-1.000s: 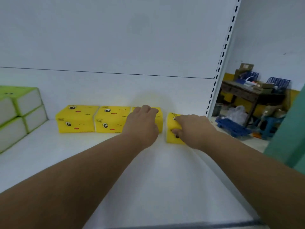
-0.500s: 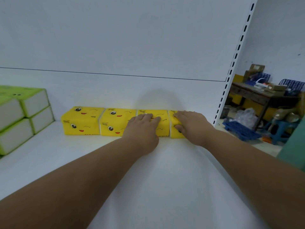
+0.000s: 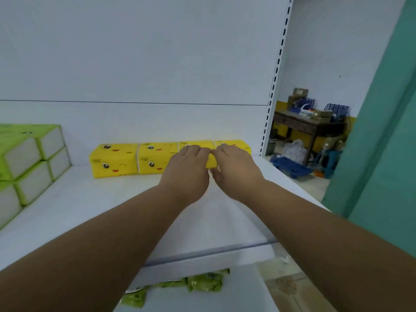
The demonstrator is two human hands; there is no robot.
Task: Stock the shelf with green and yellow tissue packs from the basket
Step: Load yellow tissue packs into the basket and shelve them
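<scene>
From the head cam, four yellow plastic-wrapped tissue packs with cartoon faces (image 3: 113, 161) sit touching in a row along the back edge of the white metal shelf (image 3: 94, 203), with a stack of green-and-white tissue packs (image 3: 29, 158) at its left edge. The left hand (image 3: 186, 172) lies with loose straight fingers on the third pack, and the right hand (image 3: 234, 170) does the same on the fourth, fingertips nearly meeting. Crinkly green packets (image 3: 202, 282) peek out below the shelf's front edge.

A dark wooden desk (image 3: 308, 127) stands against the far wall, blue wire trays (image 3: 336, 109) on top, a blue crate (image 3: 290, 167) on the floor before it.
</scene>
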